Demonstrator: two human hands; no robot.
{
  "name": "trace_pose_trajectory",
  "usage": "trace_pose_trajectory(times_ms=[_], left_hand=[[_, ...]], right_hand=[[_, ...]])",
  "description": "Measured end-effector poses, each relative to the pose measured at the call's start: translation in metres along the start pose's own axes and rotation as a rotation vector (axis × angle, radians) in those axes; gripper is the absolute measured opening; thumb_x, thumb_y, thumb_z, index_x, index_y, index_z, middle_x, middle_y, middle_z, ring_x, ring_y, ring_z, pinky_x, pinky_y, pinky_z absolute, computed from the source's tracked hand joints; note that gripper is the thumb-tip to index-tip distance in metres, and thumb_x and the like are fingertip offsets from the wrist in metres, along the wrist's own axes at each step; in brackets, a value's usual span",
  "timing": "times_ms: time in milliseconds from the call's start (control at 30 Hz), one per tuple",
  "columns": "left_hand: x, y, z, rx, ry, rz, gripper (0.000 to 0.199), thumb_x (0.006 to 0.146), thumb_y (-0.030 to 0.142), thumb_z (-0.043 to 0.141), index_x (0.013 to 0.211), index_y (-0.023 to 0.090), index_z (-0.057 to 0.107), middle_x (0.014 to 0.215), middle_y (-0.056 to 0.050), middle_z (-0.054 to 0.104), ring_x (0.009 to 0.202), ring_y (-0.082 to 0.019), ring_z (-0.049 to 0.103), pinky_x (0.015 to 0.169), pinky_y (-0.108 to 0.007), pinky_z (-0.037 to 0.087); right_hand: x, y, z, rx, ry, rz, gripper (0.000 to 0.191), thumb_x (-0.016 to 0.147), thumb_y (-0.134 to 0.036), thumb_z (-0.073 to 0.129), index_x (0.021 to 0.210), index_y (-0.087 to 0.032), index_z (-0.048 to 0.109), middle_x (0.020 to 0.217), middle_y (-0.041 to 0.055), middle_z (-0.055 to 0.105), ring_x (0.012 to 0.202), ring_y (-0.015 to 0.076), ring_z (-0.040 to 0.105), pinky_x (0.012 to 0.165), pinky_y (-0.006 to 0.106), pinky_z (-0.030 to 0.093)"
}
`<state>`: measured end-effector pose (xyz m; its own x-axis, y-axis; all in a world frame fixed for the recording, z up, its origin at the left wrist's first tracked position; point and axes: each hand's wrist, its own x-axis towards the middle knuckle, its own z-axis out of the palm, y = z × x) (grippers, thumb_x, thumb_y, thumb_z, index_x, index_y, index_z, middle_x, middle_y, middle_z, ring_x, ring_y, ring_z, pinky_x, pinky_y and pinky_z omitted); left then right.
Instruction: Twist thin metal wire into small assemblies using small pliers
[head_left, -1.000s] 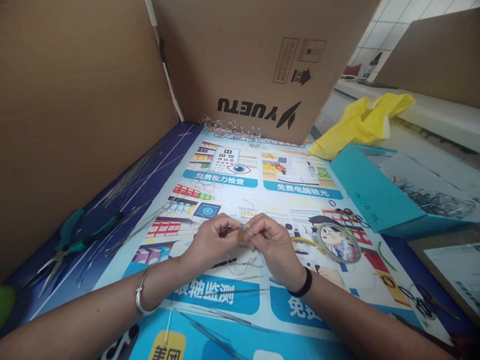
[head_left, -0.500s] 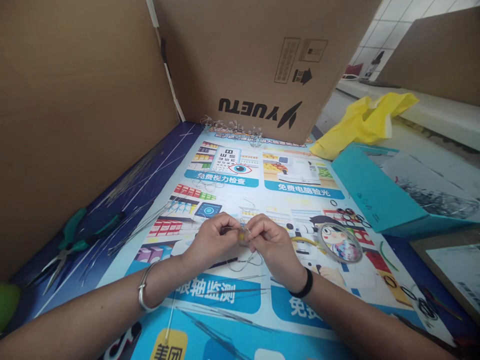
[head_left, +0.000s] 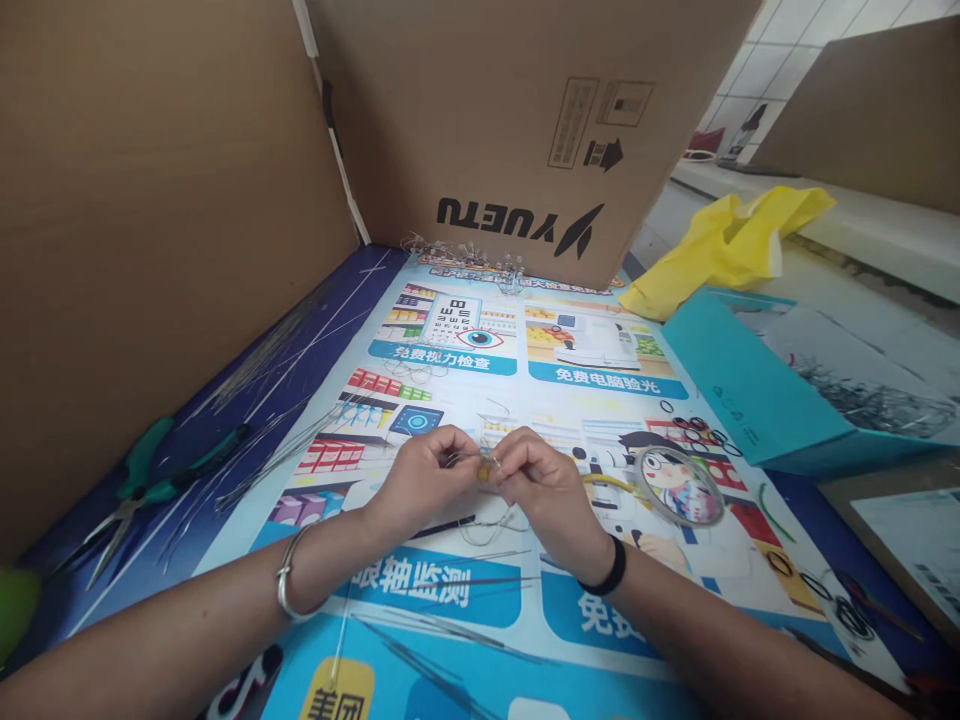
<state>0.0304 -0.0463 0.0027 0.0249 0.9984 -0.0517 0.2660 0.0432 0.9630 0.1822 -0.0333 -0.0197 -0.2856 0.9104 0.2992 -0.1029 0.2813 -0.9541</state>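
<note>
Near the middle of the printed sheet (head_left: 525,400), my left hand (head_left: 431,475) pinches thin wire (head_left: 491,530) between thumb and fingertips. Facing it, my right hand (head_left: 544,490) is closed on the same bundle of thin wire, the fingertips of both hands almost touching. A small yellowish part shows between them; its shape is too small to tell. Loops of the wire hang below the fingers. Straight pieces of thin wire (head_left: 450,630) lie on the sheet nearer to me.
Green-handled pliers (head_left: 142,490) and more wires lie left. Cardboard panels (head_left: 480,120) stand behind. A clear round roll (head_left: 682,487), black rings (head_left: 697,425), a blue box (head_left: 750,390) holding wire pieces, and a yellow cloth (head_left: 720,245) are at the right.
The hands stay in nearly the same place. The wire loops below the fingers have shifted slightly, and the right fingers have moved a little.
</note>
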Motion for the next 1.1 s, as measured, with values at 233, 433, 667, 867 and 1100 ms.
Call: trace_pose_trajectory(times_ms=[233, 433, 667, 867, 1100], left_hand=[[0.003, -0.006, -0.007, -0.083, -0.085, -0.003, 0.013, 0.073, 0.024, 0.059, 0.065, 0.015, 0.053, 0.057, 0.003, 0.052, 0.052, -0.007, 0.044, 0.051, -0.02, 0.035], [0.007, -0.01, -0.019, -0.31, -0.328, -0.099, 0.021, 0.079, 0.035, 0.06, 0.078, 0.014, 0.059, 0.058, 0.001, 0.058, 0.054, -0.009, 0.05, 0.055, -0.022, 0.038], [0.007, -0.007, -0.019, -0.225, -0.32, -0.124, 0.02, 0.077, 0.033, 0.061, 0.079, 0.013, 0.061, 0.057, 0.001, 0.059, 0.052, -0.009, 0.051, 0.054, -0.023, 0.039], [0.009, -0.008, -0.02, -0.17, -0.283, -0.102, 0.016, 0.077, 0.03, 0.059, 0.073, 0.015, 0.06, 0.054, 0.003, 0.056, 0.049, -0.008, 0.048, 0.052, -0.02, 0.037], [0.011, -0.006, -0.023, -0.135, -0.284, -0.118, 0.018, 0.076, 0.03, 0.057, 0.068, 0.014, 0.057, 0.05, 0.004, 0.052, 0.045, -0.007, 0.044, 0.047, -0.019, 0.032]], right_hand=[[0.0, -0.001, -0.002, -0.029, -0.01, -0.006, 0.016, 0.072, -0.006, 0.056, 0.063, -0.019, 0.056, 0.077, -0.0003, 0.055, 0.06, 0.008, 0.049, 0.048, 0.021, 0.039], [0.001, 0.0, -0.006, -0.061, -0.02, -0.011, 0.015, 0.074, -0.008, 0.055, 0.064, -0.02, 0.057, 0.078, 0.0005, 0.055, 0.062, 0.0088, 0.05, 0.047, 0.021, 0.039], [0.002, -0.001, -0.007, -0.094, -0.045, -0.039, 0.015, 0.074, -0.008, 0.054, 0.064, -0.02, 0.056, 0.078, 0.0009, 0.055, 0.066, 0.0109, 0.053, 0.054, 0.024, 0.043], [0.003, -0.005, -0.011, -0.292, -0.141, -0.206, 0.022, 0.074, 0.0, 0.048, 0.066, -0.02, 0.056, 0.077, 0.0008, 0.056, 0.074, 0.0126, 0.056, 0.069, 0.029, 0.044], [0.001, -0.005, -0.019, -0.598, -0.19, -0.458, 0.024, 0.078, 0.0, 0.043, 0.073, -0.019, 0.056, 0.082, 0.0033, 0.056, 0.079, 0.0141, 0.053, 0.068, 0.029, 0.045]])
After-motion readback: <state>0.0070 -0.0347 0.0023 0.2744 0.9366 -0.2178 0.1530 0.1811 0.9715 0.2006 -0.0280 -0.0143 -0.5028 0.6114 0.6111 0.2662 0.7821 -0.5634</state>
